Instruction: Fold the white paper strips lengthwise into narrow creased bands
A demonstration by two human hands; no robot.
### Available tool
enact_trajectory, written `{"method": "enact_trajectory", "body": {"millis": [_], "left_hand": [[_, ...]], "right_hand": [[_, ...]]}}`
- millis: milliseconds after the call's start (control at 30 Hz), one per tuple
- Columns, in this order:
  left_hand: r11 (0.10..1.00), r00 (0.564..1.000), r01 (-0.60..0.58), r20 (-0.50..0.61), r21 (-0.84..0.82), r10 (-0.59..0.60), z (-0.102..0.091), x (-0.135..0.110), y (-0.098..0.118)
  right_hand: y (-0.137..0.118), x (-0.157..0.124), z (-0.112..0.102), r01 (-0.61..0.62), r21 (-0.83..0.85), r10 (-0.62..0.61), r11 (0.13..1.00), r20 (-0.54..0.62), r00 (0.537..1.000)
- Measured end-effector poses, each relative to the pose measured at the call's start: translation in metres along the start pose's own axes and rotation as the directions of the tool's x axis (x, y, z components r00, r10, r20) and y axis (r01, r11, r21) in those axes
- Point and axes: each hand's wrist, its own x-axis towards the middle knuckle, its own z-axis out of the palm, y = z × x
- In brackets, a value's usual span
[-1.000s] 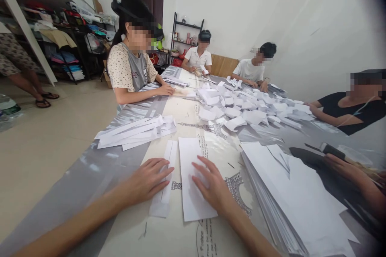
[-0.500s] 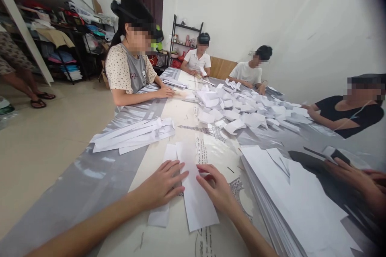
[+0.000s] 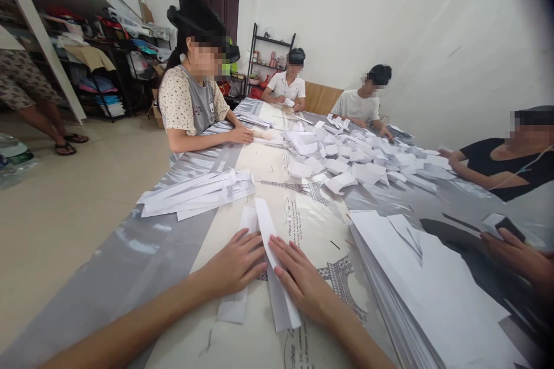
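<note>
Worktop: fills most of the lower frame, shiny grey cover, pale band with tower drawings down the middle.
Person across: upper left of centre, grey top, dotted sleeves, headset on, seated along the worktop's left edge.
Paper stack: lower right, large white sheets, thick pile, edges uneven.
Paper heap: centre right, many small white pieces, curled or creased, jumbled.
Strip bundle: left of centre, long white strips, overlapping.
Folded sheet: lower centre, on the pale band, creased lengthwise, slanted, under my right fingers.
Narrow strip: just left of the folded sheet, partly under my left hand.
My right hand: lower centre, fingers extended, pressing on the fold, not gripping.
My left hand: lower centre, loosely spread over the strip, fingertips at the sheet's left edge; can't tell if touching it.
</note>
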Motion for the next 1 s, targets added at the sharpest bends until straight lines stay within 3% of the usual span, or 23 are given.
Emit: {"method": "enact_trajectory", "body": {"millis": [133, 267, 533, 833, 1000], "left_hand": [[1.0, 0.994, 0.003, -0.11, 0.021, -0.001, 0.005, -0.002, -0.001], [0.998, 0.977, 0.062, -0.207, 0.033, -0.054, 0.007, -0.003, -0.003], [0.993, 0.998, 0.057, 0.027, 0.103, -0.06, 0.013, -0.004, -0.01], [0.997, 1.0, 0.006, 0.024, 0.083, -0.008, -0.002, 0.01, -0.005], [0.995, 1.0, -0.017, -0.022, 0.098, 0.02, 0.003, 0.008, -0.005]], "right_hand": [[0.004, 0.001, 0.012, 0.004, -0.193, -0.015, 0.981, -0.059, 0.998], [0.004, 0.002, 0.018, 0.006, -0.277, -0.033, 0.961, -0.092, 0.995], [0.008, 0.002, 0.02, 0.005, -0.266, -0.027, 0.964, -0.076, 0.997], [-0.001, 0.003, 0.007, 0.123, -0.184, -0.146, 0.975, -0.12, 0.982], [0.001, 0.004, 0.012, 0.178, -0.177, -0.208, 0.968, -0.173, 0.963]]}}
